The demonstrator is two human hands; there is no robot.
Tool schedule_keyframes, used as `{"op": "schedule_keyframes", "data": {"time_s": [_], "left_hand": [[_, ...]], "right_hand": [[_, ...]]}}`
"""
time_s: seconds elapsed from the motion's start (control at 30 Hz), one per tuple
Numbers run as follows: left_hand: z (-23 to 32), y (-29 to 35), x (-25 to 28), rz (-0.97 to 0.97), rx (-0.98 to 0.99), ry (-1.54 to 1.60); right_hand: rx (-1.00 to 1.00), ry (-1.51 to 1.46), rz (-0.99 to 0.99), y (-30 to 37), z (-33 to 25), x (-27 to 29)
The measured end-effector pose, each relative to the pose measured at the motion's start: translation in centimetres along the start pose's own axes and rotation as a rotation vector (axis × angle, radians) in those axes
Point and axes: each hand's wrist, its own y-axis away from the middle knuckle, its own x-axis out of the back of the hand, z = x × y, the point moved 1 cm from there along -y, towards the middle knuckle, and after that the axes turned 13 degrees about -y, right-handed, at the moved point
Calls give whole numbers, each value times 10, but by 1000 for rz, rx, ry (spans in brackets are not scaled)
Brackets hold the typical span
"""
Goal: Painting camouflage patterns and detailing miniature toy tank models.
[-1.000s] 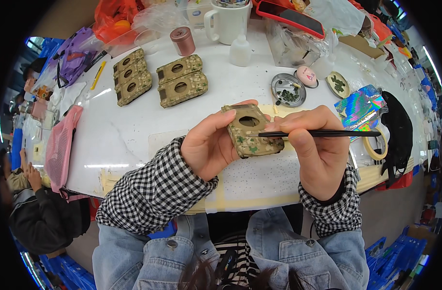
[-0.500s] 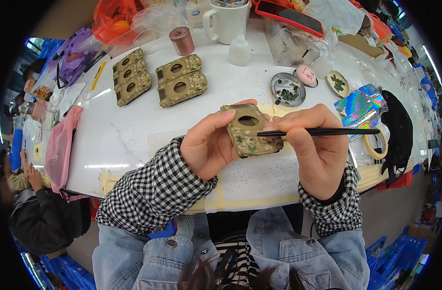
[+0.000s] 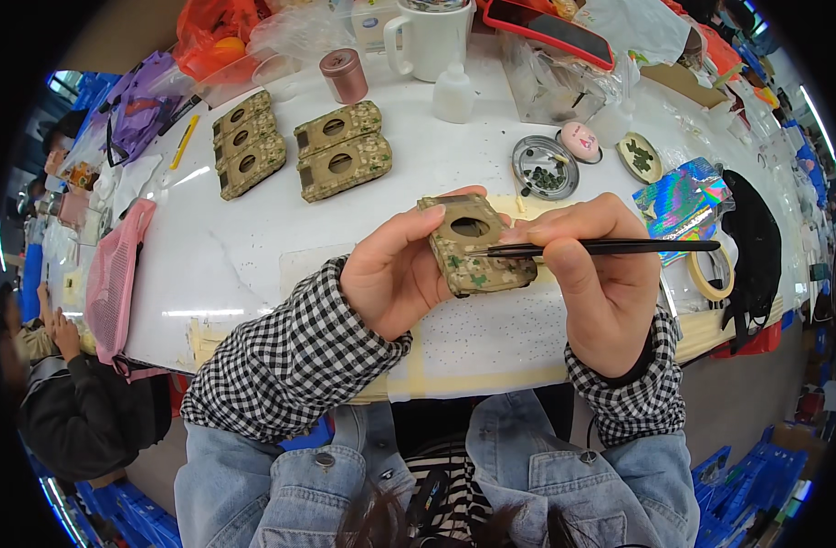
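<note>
My left hand (image 3: 398, 265) grips a camouflage-patterned piece (image 3: 463, 242), thumb on its top edge and fingers behind. The piece is tilted, with a dark oval hole near its upper part and green patches on its lower face. My right hand (image 3: 609, 283) is closed round slim black tweezers (image 3: 646, 247), pinched between thumb and fingers. Their tips are slightly apart and lie over the piece's face, just below the hole; whether they touch it I cannot tell. Several matching pieces (image 3: 342, 164) stand in two groups at the back left.
Right of the hands are a round dish (image 3: 546, 169) with small dark green bits, a small dish (image 3: 639, 157) with green scraps, a tape roll (image 3: 713, 269) and a shiny pouch (image 3: 681, 201). A white mug (image 3: 431, 46) and squeeze bottle (image 3: 453, 96) stand behind. A pink mesh bag (image 3: 121, 279) lies left.
The tweezers' tips have shifted slightly right along the piece and parted, and a green patch near them is more exposed. My left hand and the piece have hardly moved.
</note>
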Motion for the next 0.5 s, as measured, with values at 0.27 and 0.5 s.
{"op": "schedule_keyframes", "data": {"time_s": [0.27, 0.5], "left_hand": [[-1, 0, 0, 12, -3, 4], [-1, 0, 1, 6, -1, 14]], "right_hand": [[3, 0, 0, 0, 0, 0], [0, -7, 3, 0, 0, 0]]}}
